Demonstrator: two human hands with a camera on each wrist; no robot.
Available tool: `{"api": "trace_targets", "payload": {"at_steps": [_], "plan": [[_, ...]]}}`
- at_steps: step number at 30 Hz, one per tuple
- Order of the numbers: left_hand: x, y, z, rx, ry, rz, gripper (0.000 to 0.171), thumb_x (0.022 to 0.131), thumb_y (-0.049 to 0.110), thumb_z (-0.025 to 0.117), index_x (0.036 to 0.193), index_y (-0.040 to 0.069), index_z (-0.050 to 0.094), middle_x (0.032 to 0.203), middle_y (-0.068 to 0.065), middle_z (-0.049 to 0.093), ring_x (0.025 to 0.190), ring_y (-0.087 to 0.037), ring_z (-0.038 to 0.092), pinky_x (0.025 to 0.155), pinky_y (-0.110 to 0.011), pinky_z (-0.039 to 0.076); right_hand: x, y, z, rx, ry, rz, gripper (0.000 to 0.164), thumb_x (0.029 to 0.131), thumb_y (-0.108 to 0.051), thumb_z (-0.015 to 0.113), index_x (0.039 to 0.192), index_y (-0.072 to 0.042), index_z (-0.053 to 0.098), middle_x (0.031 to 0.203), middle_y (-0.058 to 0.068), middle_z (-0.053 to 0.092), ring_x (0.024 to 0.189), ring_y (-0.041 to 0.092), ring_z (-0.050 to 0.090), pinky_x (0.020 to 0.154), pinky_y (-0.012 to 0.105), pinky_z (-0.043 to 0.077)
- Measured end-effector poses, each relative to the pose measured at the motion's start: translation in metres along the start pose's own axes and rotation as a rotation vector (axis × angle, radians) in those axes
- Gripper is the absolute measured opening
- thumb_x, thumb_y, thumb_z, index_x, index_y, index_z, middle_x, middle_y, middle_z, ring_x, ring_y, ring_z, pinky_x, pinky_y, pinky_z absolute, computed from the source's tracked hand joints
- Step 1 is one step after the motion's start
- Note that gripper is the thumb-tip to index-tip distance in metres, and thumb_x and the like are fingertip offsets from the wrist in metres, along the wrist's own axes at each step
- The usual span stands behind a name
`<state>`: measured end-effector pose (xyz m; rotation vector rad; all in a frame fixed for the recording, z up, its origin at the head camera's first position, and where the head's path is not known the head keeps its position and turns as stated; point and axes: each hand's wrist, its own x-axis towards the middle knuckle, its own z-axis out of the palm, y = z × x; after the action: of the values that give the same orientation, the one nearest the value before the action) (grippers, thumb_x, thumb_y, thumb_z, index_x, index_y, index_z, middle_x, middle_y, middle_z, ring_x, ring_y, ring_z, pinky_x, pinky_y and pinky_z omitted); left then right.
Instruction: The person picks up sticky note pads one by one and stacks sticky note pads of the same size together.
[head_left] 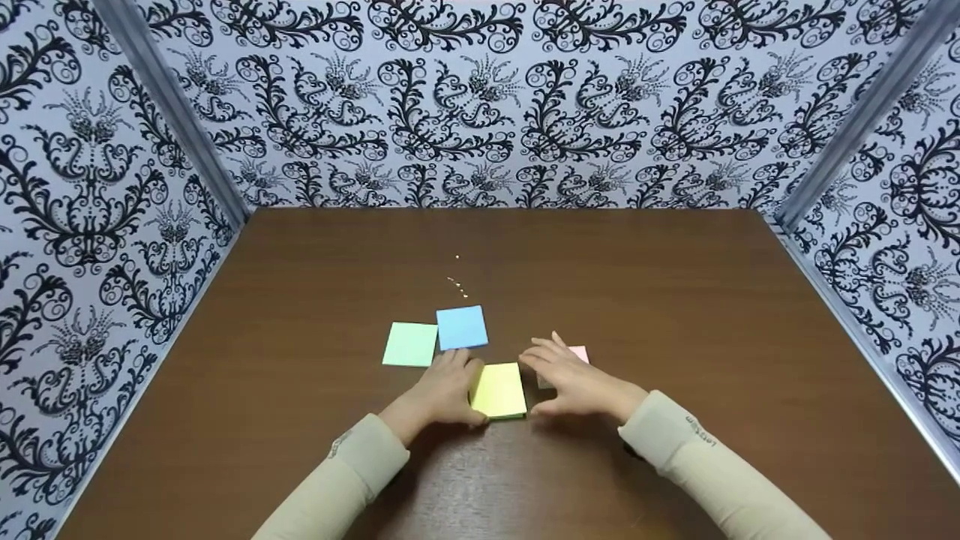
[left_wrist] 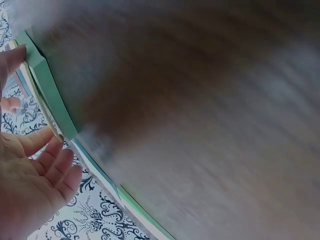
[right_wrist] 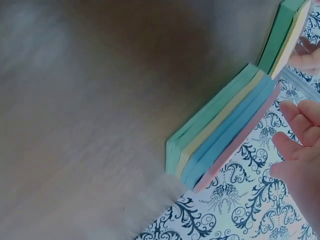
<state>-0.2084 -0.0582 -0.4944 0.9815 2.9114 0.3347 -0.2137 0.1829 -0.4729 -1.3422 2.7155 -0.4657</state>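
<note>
In the head view my left hand point(head_left: 444, 390) grips a yellow sticky-note pad point(head_left: 498, 390) between thumb and fingers, at its left side. The left wrist view shows the thumb and fingertips on opposite edges of the yellow pad, which lies over a thicker green pad point(left_wrist: 49, 82). My right hand point(head_left: 574, 379) is spread above a stack topped by a pink pad point(head_left: 580, 352), mostly hidden beneath it. In the right wrist view that stack has green, yellow, blue point(right_wrist: 227, 132) and pink layers, and the right fingers point(right_wrist: 300, 120) are apart from it.
A light green pad point(head_left: 410, 344) and a blue pad point(head_left: 462, 328) lie side by side beyond the left hand. Small bright specks point(head_left: 457, 285) show farther back on the brown table point(head_left: 645, 277). Patterned walls point(head_left: 480, 97) enclose the back and sides.
</note>
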Motion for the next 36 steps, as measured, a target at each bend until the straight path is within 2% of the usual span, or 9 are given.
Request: {"api": "trace_targets", "payload": {"at_steps": [8,17,28,36], "plan": [[0.0,-0.003,-0.001,-0.017,-0.036,-0.01,0.074,0.064,0.048,0.073,0.119,0.003,0.05,0.105,-0.009,0.048,0.093,-0.023,0.042,0.086,-0.04,0.038,-0.003,0.004,-0.001,-0.005,0.032,-0.046,0.072,0.074,-0.028,0.073,0.127,0.011,0.043,0.125,0.022,0.048,0.127,0.044,0.031,0.103,0.061,0.016],[-0.002,-0.005,-0.002,-0.006,-0.05,-0.002,0.077,0.068,0.046,0.073,0.127,0.005,0.047,0.115,-0.011,0.048,0.105,-0.027,0.043,0.092,-0.041,0.037,-0.003,0.004,-0.002,0.021,-0.002,-0.016,0.072,0.077,-0.028,0.071,0.131,0.009,0.041,0.13,0.021,0.045,0.131,0.042,0.027,0.106,0.058,0.013],[-0.004,-0.003,-0.004,-0.012,-0.041,0.018,0.079,0.068,0.044,0.073,0.13,0.004,0.046,0.119,-0.01,0.048,0.107,-0.025,0.043,0.093,-0.039,0.037,0.003,0.0,0.009,-0.061,-0.02,-0.029,0.073,0.076,-0.032,0.073,0.129,0.008,0.043,0.128,0.019,0.047,0.129,0.041,0.03,0.106,0.057,0.015],[-0.004,-0.005,-0.003,-0.021,-0.051,0.021,0.085,0.066,0.047,0.075,0.132,0.002,0.043,0.124,-0.01,0.047,0.11,-0.026,0.043,0.095,-0.04,0.036,0.01,-0.007,0.013,-0.146,-0.03,0.003,0.077,0.074,-0.039,0.072,0.129,0.007,0.043,0.131,0.021,0.047,0.129,0.04,0.032,0.106,0.056,0.014]]}}
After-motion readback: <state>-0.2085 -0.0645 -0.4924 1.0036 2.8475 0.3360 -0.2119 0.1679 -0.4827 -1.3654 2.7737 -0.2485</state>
